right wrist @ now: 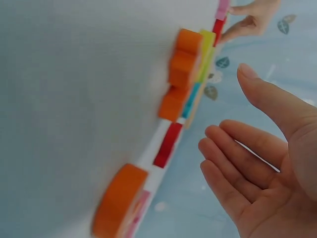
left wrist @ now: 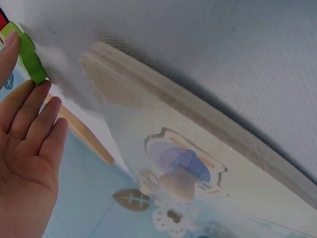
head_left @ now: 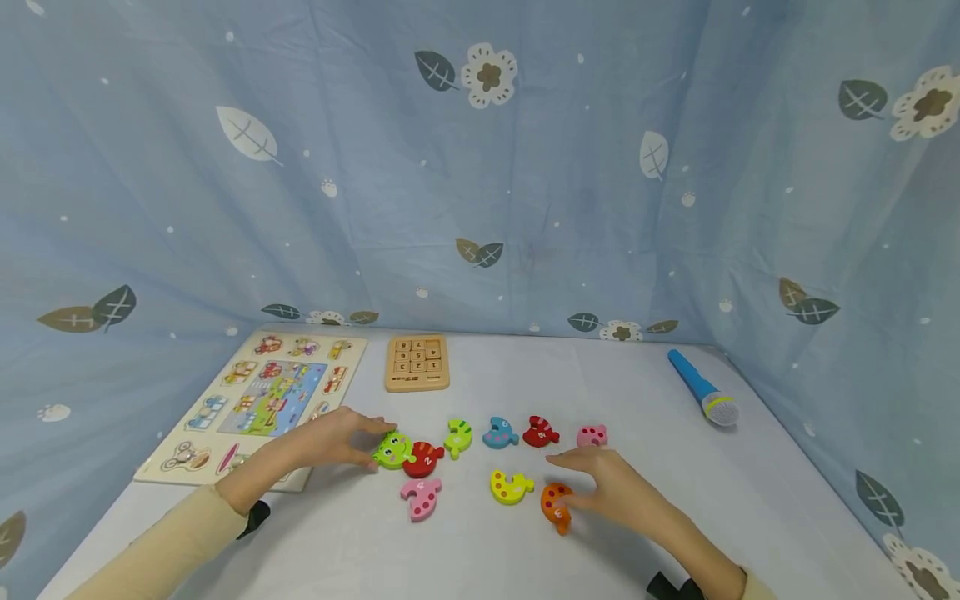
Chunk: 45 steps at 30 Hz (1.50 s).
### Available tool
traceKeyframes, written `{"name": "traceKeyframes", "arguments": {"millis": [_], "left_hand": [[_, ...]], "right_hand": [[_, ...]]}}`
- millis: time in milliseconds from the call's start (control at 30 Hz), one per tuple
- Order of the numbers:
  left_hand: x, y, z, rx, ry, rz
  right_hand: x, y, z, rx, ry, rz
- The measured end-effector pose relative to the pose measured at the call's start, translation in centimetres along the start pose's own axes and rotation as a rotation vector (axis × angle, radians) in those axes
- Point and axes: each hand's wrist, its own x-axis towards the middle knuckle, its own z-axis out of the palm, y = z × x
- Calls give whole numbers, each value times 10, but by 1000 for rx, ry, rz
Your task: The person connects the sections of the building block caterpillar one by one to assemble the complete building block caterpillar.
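Note:
My left hand [head_left: 330, 440] pinches a green caterpillar-head puzzle piece [head_left: 394, 450] on the table, thumb and fingers at opposite sides of it. The green edge [left wrist: 32, 59] shows between them in the left wrist view. A red piece [head_left: 423, 460] marked 2 joins the head's right side. My right hand [head_left: 626, 487] hovers with relaxed fingers and an empty palm over an orange spotted piece [head_left: 555, 505]. In the right wrist view a second orange piece [right wrist: 119, 201] lies nearer; the hand hides it from the head view.
Between and beyond the hands lie pink [head_left: 421, 498], light green [head_left: 458, 438], blue [head_left: 500, 433], red [head_left: 540, 432], yellow [head_left: 511, 487] and another pink piece [head_left: 592, 435]. A picture puzzle board [head_left: 180, 437] is at left, a wooden number tile board [head_left: 417, 385] behind, a blue toy microphone [head_left: 692, 377] far right.

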Motion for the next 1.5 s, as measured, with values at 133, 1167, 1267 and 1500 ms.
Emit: {"name": "traceKeyframes", "arguments": {"millis": [133,1167,1267,1500], "left_hand": [[0,-1,0,3,3,4],[1,0,-1,20,3,6],[1,-1,-1,18,2,7],[1,-2,0,11,0,-4]], "right_hand": [[-5,6,2,19,-36,2],[-35,7,5,-4,-150,29],[-37,7,5,-13,-145,13],[-31,11,-1,29,-181,6]]}}
